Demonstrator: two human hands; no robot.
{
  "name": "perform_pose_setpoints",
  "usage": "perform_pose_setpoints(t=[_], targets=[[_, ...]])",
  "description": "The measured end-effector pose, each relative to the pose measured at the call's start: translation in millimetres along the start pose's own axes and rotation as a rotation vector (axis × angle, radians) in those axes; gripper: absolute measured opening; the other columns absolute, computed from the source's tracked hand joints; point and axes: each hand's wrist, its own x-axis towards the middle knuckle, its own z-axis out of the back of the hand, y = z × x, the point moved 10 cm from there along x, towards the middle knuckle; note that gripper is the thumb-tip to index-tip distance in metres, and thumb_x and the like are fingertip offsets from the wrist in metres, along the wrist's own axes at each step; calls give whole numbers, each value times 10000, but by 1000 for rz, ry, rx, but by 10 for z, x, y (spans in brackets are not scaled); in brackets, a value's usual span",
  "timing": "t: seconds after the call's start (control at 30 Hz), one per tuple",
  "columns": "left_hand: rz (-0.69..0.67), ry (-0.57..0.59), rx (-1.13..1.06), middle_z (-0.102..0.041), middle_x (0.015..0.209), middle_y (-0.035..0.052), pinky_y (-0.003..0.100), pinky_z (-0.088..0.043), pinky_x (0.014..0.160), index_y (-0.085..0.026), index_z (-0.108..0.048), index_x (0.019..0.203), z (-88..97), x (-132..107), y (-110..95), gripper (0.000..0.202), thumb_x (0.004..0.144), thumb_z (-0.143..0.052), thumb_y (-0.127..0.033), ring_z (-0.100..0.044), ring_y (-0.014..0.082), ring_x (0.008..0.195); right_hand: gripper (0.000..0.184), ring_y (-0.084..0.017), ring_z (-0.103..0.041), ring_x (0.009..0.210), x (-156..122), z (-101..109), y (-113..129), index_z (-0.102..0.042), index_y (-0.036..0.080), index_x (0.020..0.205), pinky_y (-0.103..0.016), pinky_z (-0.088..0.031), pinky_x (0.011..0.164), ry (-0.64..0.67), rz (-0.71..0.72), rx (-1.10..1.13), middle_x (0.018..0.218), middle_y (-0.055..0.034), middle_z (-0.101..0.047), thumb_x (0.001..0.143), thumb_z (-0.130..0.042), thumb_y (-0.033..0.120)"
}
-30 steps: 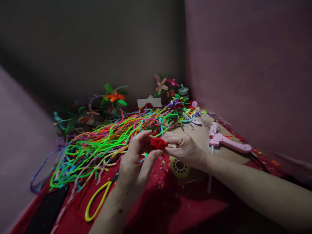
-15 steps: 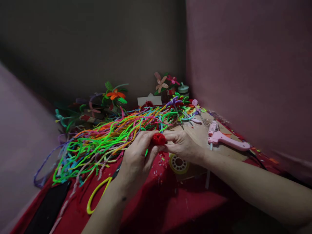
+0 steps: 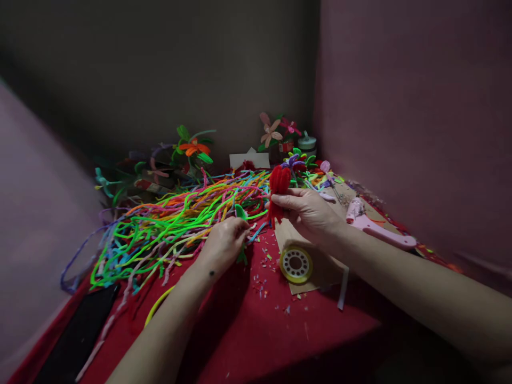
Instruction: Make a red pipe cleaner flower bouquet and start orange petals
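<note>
Grasping one red flower (image 3: 279, 181) is the right hand (image 3: 310, 210); the left hand (image 3: 224, 242) pinches one green piece (image 3: 241, 212).

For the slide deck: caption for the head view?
Right hand holds a red flower upright; left hand pinches a green piece.

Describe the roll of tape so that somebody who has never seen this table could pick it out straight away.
On the red tablecloth lies a brown cardboard sheet, just under the right hand that holds a red fuzzy flower. The roll of tape lies flat on its near corner. It is the only round ring there: yellowish rim, white hub with small holes.
</note>
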Motion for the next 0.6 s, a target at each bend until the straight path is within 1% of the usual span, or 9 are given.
perform_pose_setpoints(t=[0.07, 0.17, 0.23, 0.3, 0.37, 0.43, 0.5, 0.53, 0.6], targets=[[26, -32, 35, -701, 703, 40, 265, -451, 627, -212, -680, 700, 36, 40, 116, 150, 733, -540, -252, -629, 184, 659, 154, -85, -579, 620, -1, 28, -30, -685, 153, 708, -239, -463, 664, -11, -14, 17, 689, 9, -658, 595, -782, 192], [91, -48, 93, -710, 749, 39, 263, -443, 639, -211, -681, 732, 178, 28, 306, 179, 741, -515, -277, -632, 187, 692, 185, -82, -591, 627, -31, 117, -147, -697, 148, 736, -221, -465, 650, -39, -60, 40, 716, 2, -676, 578, -790, 176], [136, -22, 139, -709, 751, 34, 260, -433, 638, -203, -687, 738, 268, -12, 426, 188, 732, -517, -284, -624, 184, 686, 199, -84, -599, 631, -60, 180, -235, -704, 144, 736, -217, -470, 655, -60, -97, 40, 719, -5, -686, 564, -798, 171], [170, 27, 179, -704, 736, 31, 256, -424, 625, -191, -696, 751, 312, -60, 529, 205, 727, -513, -278, -614, 178, 664, 209, -87, -601, 632, -82, 223, -293, -712, 143, 742, -213, -471, 653, -74, -119, 27, 712, -9, -689, 554, -802, 164], [178, 103, 206, -701, 721, 23, 246, -418, 618, -192, -708, 749, 271, -103, 595, 210, 722, -513, -267, -612, 171, 653, 205, -90, -603, 635, -95, 224, -324, -721, 144, 750, -209, -474, 651, -62, -127, 16, 712, -13, -690, 561, -797, 161], [160, 200, 226, -697, 681, 10, 238, -412, 608, -211, -715, 693, 151, -138, 619, 181, 703, -540, -255, -614, 167, 640, 187, -92, -603, 633, -107, 200, -351, -727, 151, 748, -211, -476, 645, -40, -142, 2, 717, -16, -692, 574, -793, 164], [146, 265, 256, -697, 656, 19, 247, -407, 606, -226, -721, 653, 26, -161, 625, 169, 696, -559, -245, -621, 180, 641, 175, -98, -603, 630, -118, 173, -372, -730, 164, 739, -219, -478, 635, -21, -154, -14, 712, -17, -692, 577, -795, 176], [146, 273, 274, -710, 692, 35, 259, -407, 616, -231, -733, 683, -16, -164, 626, 184, 711, -552, -245, -631, 195, 668, 176, -104, -605, 633, -121, 160, -377, -731, 170, 737, -224, -479, 633, -12, -156, -19, 704, -18, -692, 574, -798, 184], [140, 256, 310, -732, 861, 66, 286, -414, 656, -253, -746, 855, -60, -155, 616, 258, 771, -502, -255, -648, 228, 773, 190, -114, -612, 644, -125, 140, -381, -734, 181, 744, -233, -484, 641, 1, -157, -19, 686, -15, -689, 567, -803, 193]])
